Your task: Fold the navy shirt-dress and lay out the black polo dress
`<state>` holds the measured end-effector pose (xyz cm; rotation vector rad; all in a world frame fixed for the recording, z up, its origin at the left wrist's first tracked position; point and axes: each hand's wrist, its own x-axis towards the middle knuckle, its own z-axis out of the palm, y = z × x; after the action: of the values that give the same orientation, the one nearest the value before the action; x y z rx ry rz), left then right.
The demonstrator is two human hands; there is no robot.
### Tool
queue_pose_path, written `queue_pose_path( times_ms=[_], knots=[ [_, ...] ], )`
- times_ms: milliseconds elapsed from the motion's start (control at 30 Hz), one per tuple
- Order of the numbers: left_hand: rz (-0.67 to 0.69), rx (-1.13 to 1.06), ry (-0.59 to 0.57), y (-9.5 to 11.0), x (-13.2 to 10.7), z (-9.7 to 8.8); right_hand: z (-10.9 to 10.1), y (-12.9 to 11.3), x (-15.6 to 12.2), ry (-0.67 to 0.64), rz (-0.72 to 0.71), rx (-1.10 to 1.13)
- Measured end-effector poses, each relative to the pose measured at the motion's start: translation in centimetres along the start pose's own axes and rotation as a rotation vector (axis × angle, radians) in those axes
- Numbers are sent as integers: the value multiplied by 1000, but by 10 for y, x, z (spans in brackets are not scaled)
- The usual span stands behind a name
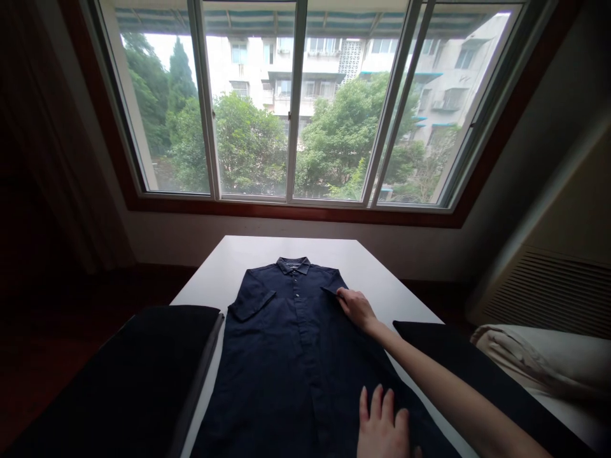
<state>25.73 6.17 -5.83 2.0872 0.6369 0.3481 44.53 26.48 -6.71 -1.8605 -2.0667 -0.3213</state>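
Over the table [210, 280], the right hand [356, 307] stretches beyond the left hand [384, 431].

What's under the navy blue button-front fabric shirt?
A smooth white tabletop shows beyond the collar and along both sides of the navy blue button-front fabric shirt. Whatever lies directly beneath is covered; can't tell.

A wide sliding window [294, 102] in a reddish-brown wooden frame [296, 212] brings daylight into a dim room. Beyond the window are green trees [248, 140], a pale building [281, 63] and a striped awning [260, 20]. Below it runs a pale wall [167, 236]; to its left hangs a curtain [62, 159], to its lower right a slatted panel [548, 286]. A white table [210, 273] stands before it.
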Motion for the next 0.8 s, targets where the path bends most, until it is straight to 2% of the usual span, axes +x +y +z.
queue_pose_path(
  times_ms=[167, 500, 600, 700, 800],
  knots=[
    [-7, -5, -4, -1, 3, 0, 7, -15, -4, -126, -28, -20],
    [-15, -26, -13, 3, 1, -5, 8, -16, -1, -104, 123, 81],
    [-16, -26, -25, 3, 1, -7, 8, -15, 3, -33, 133, 148],
    [-5, -29, -27, 0, 2, -5, 12, -7, 11, 24, 188, 166],
    [-12, -37, -23, -3, 4, -1, 20, 7, 16, -20, 291, 158]
  ],
)
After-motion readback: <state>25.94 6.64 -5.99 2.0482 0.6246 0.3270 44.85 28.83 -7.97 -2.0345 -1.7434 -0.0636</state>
